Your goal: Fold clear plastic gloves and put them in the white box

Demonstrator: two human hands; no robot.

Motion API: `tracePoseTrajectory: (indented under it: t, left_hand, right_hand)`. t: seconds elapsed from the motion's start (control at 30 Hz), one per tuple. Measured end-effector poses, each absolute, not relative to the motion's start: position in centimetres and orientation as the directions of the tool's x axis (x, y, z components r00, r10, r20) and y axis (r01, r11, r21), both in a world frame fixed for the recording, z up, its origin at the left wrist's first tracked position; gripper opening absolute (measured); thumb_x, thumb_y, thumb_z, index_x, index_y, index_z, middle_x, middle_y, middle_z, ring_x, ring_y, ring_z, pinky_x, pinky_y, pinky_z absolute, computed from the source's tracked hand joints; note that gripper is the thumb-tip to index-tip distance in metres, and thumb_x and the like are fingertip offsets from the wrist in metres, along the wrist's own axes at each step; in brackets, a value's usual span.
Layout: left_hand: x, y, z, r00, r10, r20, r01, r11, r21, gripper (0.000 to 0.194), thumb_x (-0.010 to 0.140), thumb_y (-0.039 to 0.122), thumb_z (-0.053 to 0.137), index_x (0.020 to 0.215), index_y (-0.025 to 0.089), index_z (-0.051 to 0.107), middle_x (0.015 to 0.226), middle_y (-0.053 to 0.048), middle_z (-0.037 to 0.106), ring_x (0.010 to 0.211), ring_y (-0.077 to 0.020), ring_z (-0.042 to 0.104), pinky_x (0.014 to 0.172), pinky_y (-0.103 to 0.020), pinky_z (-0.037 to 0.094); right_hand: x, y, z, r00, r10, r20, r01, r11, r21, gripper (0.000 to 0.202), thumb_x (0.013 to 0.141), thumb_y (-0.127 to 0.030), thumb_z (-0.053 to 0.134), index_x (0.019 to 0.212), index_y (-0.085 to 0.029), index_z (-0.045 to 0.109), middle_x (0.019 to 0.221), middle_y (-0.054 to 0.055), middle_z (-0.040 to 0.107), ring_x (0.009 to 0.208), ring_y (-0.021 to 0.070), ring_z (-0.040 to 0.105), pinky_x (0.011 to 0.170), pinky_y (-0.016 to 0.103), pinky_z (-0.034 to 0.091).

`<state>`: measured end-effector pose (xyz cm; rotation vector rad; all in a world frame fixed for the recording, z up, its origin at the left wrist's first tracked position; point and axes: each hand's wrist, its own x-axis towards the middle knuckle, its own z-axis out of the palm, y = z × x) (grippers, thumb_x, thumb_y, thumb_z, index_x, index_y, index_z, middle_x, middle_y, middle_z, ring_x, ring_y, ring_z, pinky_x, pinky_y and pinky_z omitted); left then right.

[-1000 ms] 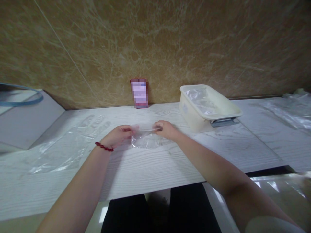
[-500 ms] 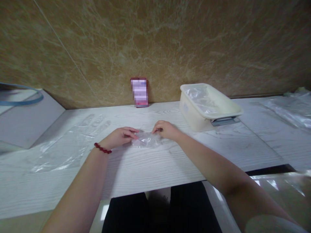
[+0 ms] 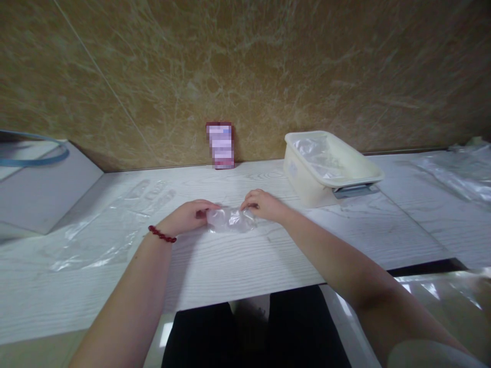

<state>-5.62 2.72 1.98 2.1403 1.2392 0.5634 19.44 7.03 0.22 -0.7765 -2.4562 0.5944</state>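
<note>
A small clear plastic bag (image 3: 231, 221) lies on the pale wood-grain table between my hands, its surface wrinkled and shiny. My left hand (image 3: 191, 215) pinches the bag's left end, the thumb partly hidden under the fingers. At the upper right corner, my right hand (image 3: 263, 204) grips the bag's edge between thumb and curled fingers. Whether anything sits inside the bag, I cannot tell. A dark red bead bracelet (image 3: 161, 234) circles my left wrist.
A cream plastic bin (image 3: 307, 186) holding clear bags stands to the right. A larger clear plastic bag (image 3: 103, 232) lies flat at left, near a white box (image 3: 57, 191) with a blue strap. A phone (image 3: 222, 145) leans on the marble wall. More clear plastic (image 3: 460, 171) lies far right.
My left fingers have drawn in at the bag's left end, uncovering more of it. The bag looks flatter and smoother. My right hand has barely moved.
</note>
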Motion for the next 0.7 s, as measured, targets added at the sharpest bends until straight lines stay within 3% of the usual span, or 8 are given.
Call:
tracePoseTrajectory:
  t: [0.13, 0.3, 0.7]
  left_hand:
    - [-5.7, 2.8, 2.1, 0.389, 0.917, 0.084, 0.646, -0.337, 0.685, 0.026, 0.063, 0.022, 0.055, 0.087, 0.022, 0.063, 0.086, -0.002, 0.061, 0.072, -0.0142, 0.054, 0.065, -0.023, 0.043]
    - [-5.9, 3.0, 2.2, 0.466, 0.879, 0.103, 0.634, -0.413, 0.654, 0.012, 0.065, 0.023, 0.053, 0.067, 0.021, 0.064, 0.079, -0.002, 0.060, 0.076, -0.0146, 0.053, 0.071, -0.024, 0.041]
    - [-6.7, 3.7, 1.1, 0.478, 0.877, 0.045, 0.696, -0.409, 0.590, 0.016, 0.065, 0.023, 0.050, 0.069, 0.022, 0.065, 0.076, 0.000, 0.062, 0.077, -0.0141, 0.054, 0.076, -0.025, 0.040]
  right_hand:
    - [19.5, 6.9, 0.4, -0.699, 0.645, 0.309, 0.404, 0.713, -0.573, 0.027, 0.069, -0.002, 0.049, 0.083, -0.018, 0.064, 0.076, 0.002, 0.056, 0.072, 0.0102, 0.049, 0.068, 0.022, 0.039]
    - [19.6, 7.0, 0.4, -0.677, 0.669, 0.307, 0.420, 0.693, -0.585, 0.024, 0.066, 0.001, 0.049, 0.072, -0.017, 0.066, 0.075, 0.001, 0.053, 0.068, 0.0089, 0.049, 0.065, 0.020, 0.039]
    - [19.8, 7.9, -0.8, -0.599, 0.746, 0.291, 0.494, 0.630, -0.599, 0.024, 0.064, 0.001, 0.050, 0.067, -0.016, 0.067, 0.072, 0.002, 0.053, 0.064, 0.0083, 0.049, 0.063, 0.020, 0.039]
